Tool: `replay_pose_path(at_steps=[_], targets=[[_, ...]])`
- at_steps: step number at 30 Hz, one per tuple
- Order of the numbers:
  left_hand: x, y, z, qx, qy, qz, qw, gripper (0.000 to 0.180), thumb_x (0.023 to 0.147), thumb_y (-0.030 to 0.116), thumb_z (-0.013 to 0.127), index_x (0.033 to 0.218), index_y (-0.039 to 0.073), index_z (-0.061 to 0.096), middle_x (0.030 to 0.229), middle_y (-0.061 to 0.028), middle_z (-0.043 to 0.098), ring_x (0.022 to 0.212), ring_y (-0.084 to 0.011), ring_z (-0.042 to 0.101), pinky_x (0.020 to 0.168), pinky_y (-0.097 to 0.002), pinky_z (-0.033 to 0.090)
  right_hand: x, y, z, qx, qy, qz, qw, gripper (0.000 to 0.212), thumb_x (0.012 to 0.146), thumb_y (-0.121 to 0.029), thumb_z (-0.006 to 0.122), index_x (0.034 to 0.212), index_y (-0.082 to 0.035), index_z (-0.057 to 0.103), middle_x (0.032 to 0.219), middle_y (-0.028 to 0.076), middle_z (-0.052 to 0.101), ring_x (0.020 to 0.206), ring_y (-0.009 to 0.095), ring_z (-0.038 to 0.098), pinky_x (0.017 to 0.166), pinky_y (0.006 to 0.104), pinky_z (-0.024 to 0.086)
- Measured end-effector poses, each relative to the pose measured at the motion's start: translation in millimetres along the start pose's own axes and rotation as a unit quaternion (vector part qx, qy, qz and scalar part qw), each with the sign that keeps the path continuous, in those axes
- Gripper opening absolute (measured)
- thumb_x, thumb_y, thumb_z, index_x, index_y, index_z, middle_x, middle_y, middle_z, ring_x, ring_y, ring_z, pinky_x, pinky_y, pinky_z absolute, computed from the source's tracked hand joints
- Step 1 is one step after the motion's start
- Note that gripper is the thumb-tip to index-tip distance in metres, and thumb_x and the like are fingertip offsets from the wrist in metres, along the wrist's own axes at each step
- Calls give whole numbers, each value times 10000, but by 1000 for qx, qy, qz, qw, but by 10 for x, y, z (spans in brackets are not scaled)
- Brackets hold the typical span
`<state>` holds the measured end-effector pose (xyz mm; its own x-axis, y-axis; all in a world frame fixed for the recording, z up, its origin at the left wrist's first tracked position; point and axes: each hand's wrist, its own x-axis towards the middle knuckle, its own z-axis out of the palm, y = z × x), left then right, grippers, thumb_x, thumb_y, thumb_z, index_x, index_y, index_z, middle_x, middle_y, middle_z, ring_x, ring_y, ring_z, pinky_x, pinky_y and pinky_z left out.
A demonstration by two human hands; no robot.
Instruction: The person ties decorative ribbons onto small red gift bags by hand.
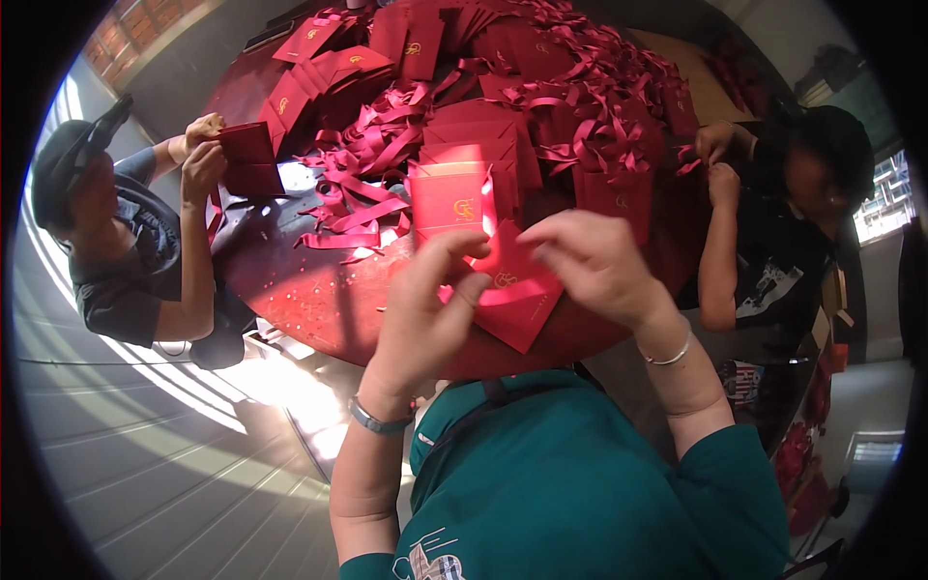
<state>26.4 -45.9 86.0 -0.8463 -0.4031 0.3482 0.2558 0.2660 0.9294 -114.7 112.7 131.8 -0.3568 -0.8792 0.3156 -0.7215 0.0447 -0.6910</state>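
My green shirt (590, 474) is filling the foreground. My left fingers (449, 248) are curving apart; whether my right fingers (563, 228) are pinching anything, I cannot tell. Below them, a red bag (525, 324) with a ribbon (527, 292) across it is resting by the near edge of the surface (290, 314).

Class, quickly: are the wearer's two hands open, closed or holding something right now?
Left hand: open, curved, near the pink ribbon.
Right hand: curled near the red bag; whether it grips anything cannot be told.

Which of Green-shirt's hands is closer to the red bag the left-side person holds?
Left. The left hand is to the right of the red bag; the right hand is farther right.
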Motion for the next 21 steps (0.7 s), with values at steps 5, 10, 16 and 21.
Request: replay_pose_path(at_steps=[5, 10, 16, 21], targets=[[48, -565, 73, 164, 10, -145, 976, 224, 846, 77, 647, 1050, -10, 615, 923, -200, 669, 853, -303, 667, 742, -381, 524, -323, -68, -656, 130, 258, 121, 950, 192, 954, -117, 589, 1108, -4, 610, 829, 32, 634, 696, 56, 554, 597, 168, 415], [91, -1013, 478, 287, -11, -137, 948, 221, 790, 138, 708, 964, 21, 639, 882, -208, 661, 863, -367, 642, 763, -449, 510, -654, 72, -1089, 100, 302, 89, 944, 200, 967, -136, 578, 1116, -2, 590, 818, 34, 605, 683, 50, 510, 584, 169, 388], [139, -1148, 640, 307, -17, -166, 937, 182, 744, 151, 740, 869, 47, 658, 859, -172, 659, 848, -350, 642, 754, -439, 507, -458, 377, -126, 17, 138, 198, 970, 91, 828, -47, 680, 907, -4, 694, 849, 45, 669, 791, 103, 619, 689, 248, 493], [134, -1132, 602, 308, -23, -156, 938, 142, 741, 135, 731, 832, 51, 662, 842, -151, 653, 839, -337, 635, 755, -434, 502, -405, 993, 766, 15, 109, 195, 975, 136, 819, -140, 672, 897, -29, 683, 863, 139, 678, 801, 285, 664, 702, 369, 520]])
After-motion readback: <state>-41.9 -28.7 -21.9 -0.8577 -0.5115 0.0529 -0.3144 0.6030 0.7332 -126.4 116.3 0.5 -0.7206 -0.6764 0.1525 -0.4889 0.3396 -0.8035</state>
